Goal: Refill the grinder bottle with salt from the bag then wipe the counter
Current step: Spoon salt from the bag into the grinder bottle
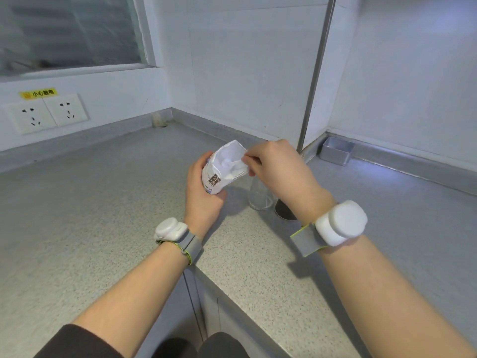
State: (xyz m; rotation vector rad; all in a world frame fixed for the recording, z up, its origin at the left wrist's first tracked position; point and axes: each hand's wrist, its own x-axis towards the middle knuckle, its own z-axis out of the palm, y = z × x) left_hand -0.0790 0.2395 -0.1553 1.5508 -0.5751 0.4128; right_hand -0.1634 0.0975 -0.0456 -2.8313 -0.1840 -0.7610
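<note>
My left hand (202, 189) grips the lower part of a white salt bag (224, 169) and holds it above the speckled counter (103, 208). My right hand (277, 166) pinches the bag's open top edge on the right side. Below my right hand a clear glass grinder bottle (260, 196) stands upright on the counter with its top off. A dark round grinder cap (284, 211) sits just to the right of the bottle, partly hidden by my right wrist.
A small metal tin (335, 151) sits in the back right corner by the wall. Two wall sockets (46, 112) with a yellow warning label are at the left. The counter's inner corner edge (201, 270) runs between my forearms.
</note>
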